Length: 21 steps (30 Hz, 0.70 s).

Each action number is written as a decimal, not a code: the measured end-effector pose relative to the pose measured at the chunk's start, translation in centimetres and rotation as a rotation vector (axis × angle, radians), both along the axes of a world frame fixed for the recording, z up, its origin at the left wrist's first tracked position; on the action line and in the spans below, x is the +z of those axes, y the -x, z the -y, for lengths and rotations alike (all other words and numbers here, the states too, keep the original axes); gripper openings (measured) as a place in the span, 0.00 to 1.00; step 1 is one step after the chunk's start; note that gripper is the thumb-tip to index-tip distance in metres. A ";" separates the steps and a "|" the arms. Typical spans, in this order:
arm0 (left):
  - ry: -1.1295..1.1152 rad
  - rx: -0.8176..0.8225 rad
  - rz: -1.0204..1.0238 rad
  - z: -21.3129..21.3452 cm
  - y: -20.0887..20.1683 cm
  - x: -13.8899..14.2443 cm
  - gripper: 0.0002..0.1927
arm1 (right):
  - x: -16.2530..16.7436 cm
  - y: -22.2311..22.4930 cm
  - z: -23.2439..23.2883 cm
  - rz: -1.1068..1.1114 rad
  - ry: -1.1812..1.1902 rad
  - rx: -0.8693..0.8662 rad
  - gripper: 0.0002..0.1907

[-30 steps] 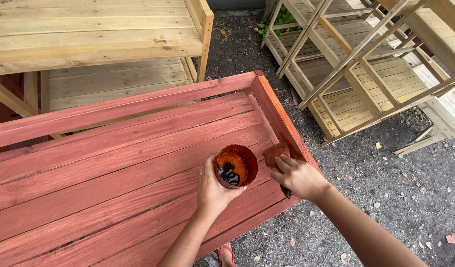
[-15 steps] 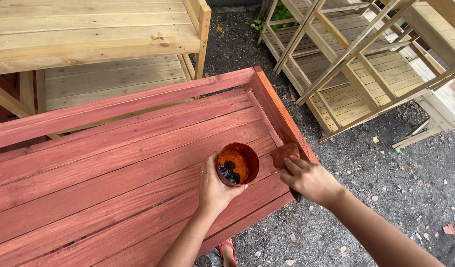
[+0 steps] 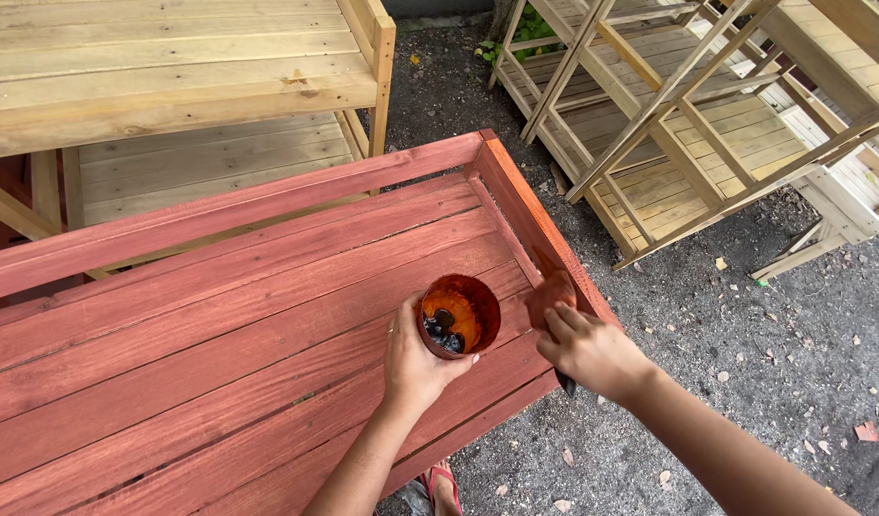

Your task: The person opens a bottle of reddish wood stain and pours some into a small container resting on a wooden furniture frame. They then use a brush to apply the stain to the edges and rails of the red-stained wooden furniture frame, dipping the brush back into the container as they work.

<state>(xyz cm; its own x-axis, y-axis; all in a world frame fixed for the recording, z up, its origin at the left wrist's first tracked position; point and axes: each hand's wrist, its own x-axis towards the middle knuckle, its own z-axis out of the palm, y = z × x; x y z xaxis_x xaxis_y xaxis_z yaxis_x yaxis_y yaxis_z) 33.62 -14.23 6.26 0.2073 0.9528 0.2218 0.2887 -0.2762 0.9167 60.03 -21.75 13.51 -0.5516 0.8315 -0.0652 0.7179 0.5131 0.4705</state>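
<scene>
- Left hand [image 3: 413, 358]: fingers curled round the near side of a small round cup stained orange-red inside [image 3: 459, 315], gripping it by the wall; thumb on the rim nearest the wrist.
- Cup: upright, mouth open, tilted slightly toward the right hand; dark lumps sit in the orange liquid at its bottom. It sits just above the red planks, between the two hands and touching only the left one.
- Right hand [image 3: 588, 349]: fingers closed around a flat red-stained brush [image 3: 551, 296]; the brush head lies just beyond the fingertips, pressed against the side rail. A dark handle end shows below the palm.
- Surface: long red-stained wooden slatted bench top with raised rails [image 3: 220, 325], lying under both hands; its right-hand corner is directly ahead of the right hand.
- Unpainted pale wooden slatted bench [image 3: 172, 76]: well beyond the left hand, at the far side of the red surface.
- Unpainted pale wooden rack with crossed braces [image 3: 678, 124]: beyond and to the right of the right hand, lying on the ground.
- Dark gravel ground [image 3: 745, 334]: beneath and to the right of the right forearm, scattered with small leaves.
- Red sandal strap on a foot [image 3: 442, 483]: below the left forearm, at the surface's near edge.
</scene>
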 end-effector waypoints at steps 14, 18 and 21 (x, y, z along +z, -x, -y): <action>0.008 -0.007 -0.015 0.5 0.1 0.6 0.54 | 0.1 1.5 1.0 0.008 -0.058 -0.066 0.09; 0.006 -0.015 0.017 0.6 -0.1 0.6 0.53 | 1.1 1.4 8.4 -0.011 0.030 -0.156 0.11; -0.011 -0.022 0.047 0.9 -0.5 0.8 0.53 | 1.3 1.0 10.5 -0.049 -0.022 -0.137 0.10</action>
<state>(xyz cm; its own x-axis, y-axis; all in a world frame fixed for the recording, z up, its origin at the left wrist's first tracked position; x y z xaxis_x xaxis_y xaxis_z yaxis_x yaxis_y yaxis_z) 34.15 -15.10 7.01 0.2175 0.9455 0.2424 0.2392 -0.2924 0.9259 59.04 -32.22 14.79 -0.4351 0.9001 -0.0220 0.8028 0.3989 0.4432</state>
